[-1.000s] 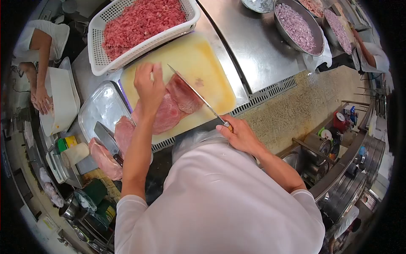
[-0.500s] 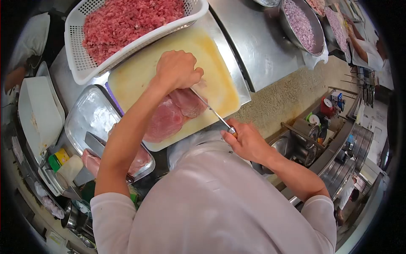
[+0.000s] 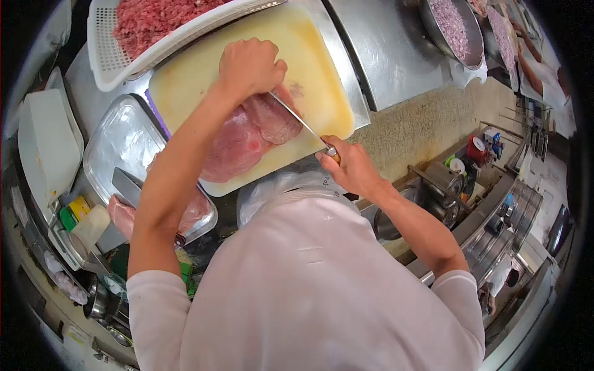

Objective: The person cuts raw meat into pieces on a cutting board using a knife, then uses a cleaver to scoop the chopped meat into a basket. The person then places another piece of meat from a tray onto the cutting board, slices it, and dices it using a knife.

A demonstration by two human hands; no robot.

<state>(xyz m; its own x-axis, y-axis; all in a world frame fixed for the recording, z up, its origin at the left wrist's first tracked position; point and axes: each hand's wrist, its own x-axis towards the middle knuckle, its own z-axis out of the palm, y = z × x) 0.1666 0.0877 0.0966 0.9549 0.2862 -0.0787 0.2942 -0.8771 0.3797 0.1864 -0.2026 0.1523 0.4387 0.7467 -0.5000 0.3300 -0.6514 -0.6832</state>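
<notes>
A large slab of raw meat [image 3: 238, 145] lies on the yellowish cutting board [image 3: 309, 49]. My left hand [image 3: 250, 67] is closed at the far edge of the slab, its curled fingers hiding what they grip, apparently the meat. In my right hand [image 3: 351, 164] is a knife [image 3: 297, 116], held by its wooden handle. The blade slants along the right side of the meat, and its tip disappears beside my left hand.
Beyond the board stands a white perforated basket [image 3: 102, 59] of chopped red meat. On the left, a metal tray [image 3: 117, 139] holds more meat and a second knife [image 3: 127, 185]. A bowl of chopped purplish pieces [image 3: 450, 28] sits far right; another person's arm [image 3: 531, 73] shows beyond.
The view has shifted, so the board, basket and both hands sit higher in the picture. My hands keep nearly the same hold, with the knife still against the meat.
</notes>
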